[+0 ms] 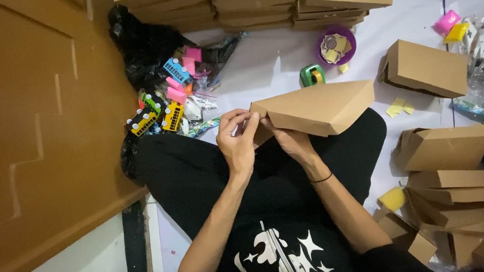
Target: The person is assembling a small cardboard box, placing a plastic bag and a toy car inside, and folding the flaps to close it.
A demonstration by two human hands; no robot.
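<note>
Closing up the box (pixel 318 107) over my lap, working the end flap shut. Left hand (pixel 237 142) pinches the flap at the corner, right hand (pixel 292 140) grips the box from underneath, fingers curled. I'd guess tucking it in needs a firm push. Toy buses (pixel 156 117) sit off left on the floor.
</note>
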